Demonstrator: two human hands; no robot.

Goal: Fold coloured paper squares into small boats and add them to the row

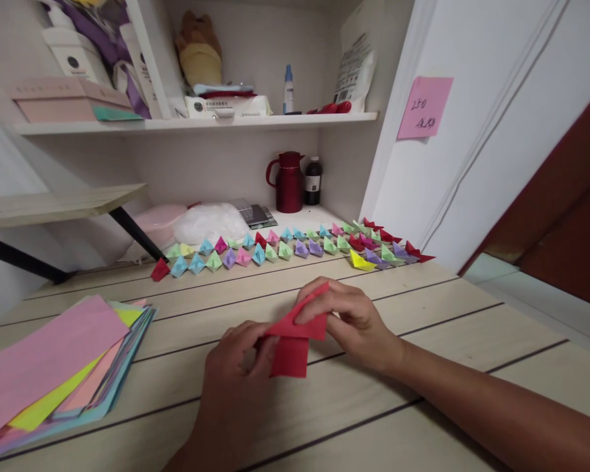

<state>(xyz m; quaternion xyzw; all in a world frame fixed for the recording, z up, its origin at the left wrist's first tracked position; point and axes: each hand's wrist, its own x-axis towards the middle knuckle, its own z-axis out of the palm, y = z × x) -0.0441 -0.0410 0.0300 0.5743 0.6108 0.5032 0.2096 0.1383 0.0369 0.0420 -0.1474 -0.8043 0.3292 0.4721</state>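
Observation:
A red sheet of paper [291,354], partly folded, lies on the wooden table [423,314] in front of me. My left hand [233,377] pinches its left edge with curled fingers. My right hand [347,318] grips the upper folded flap, thumb under and fingers over it. Both hands are closed on the paper. Behind them, two rows of several small folded paper boats [285,249] in many colours stretch across the table.
A stack of coloured paper sheets [54,367] lies at the left front. A dark red jug [289,182] and a dark bottle [313,180] stand at the back. A shelf [196,122] above holds boxes and bottles. A pink sticky note [424,107] hangs on the right wall.

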